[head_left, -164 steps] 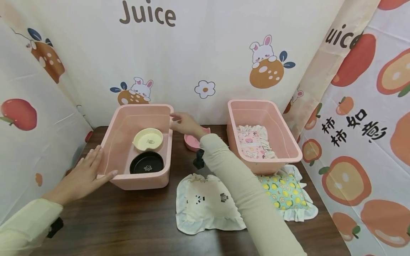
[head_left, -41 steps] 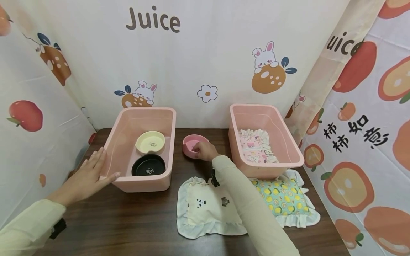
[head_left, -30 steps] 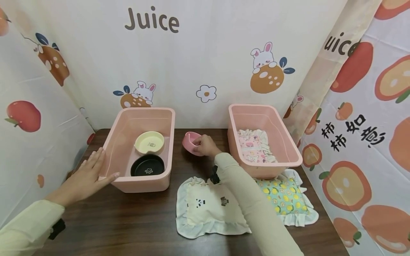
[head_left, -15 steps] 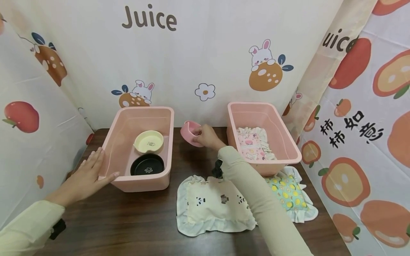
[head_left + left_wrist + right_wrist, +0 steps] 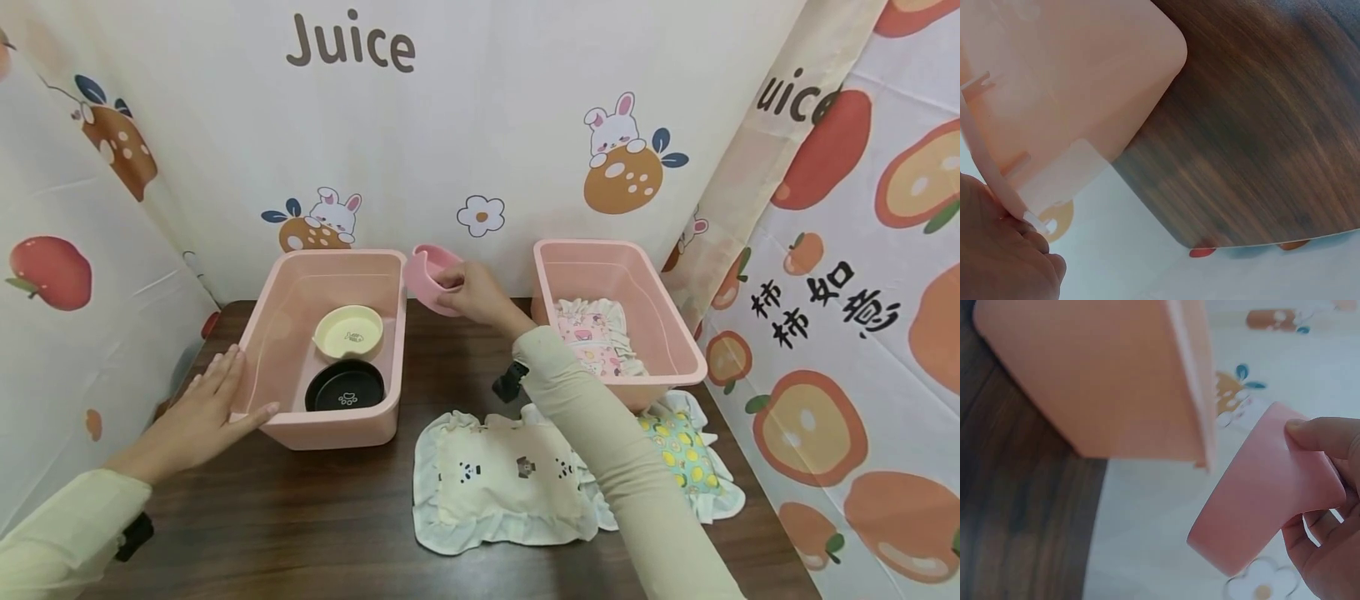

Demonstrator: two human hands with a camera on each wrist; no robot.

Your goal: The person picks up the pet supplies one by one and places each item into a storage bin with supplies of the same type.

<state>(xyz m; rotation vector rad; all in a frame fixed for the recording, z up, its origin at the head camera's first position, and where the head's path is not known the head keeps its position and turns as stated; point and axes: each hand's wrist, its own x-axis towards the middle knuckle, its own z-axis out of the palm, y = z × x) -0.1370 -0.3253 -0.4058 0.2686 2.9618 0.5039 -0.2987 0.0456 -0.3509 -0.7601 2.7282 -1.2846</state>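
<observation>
My right hand pinches the wall of a small pink pet bowl, held tilted at the right rim of the left pink bin. The right wrist view shows my thumb on the outside of the pink bowl and the other fingers at its far side. My left hand rests on the left bin's near-left corner, fingers straight along the side and thumb over the front rim. Inside that bin lie a cream-yellow bowl and a black bowl with a paw print.
A second pink bin at the right holds a pink patterned frilled cushion. On the dark wooden table lie a white frilled cushion and a lemon-print frilled cushion. Printed curtains stand at the back and both sides.
My right hand first gripped the pink bowl on the table, then lifted and tilted it, bringing it left to the left bin's rim. My left hand has stayed on the bin.
</observation>
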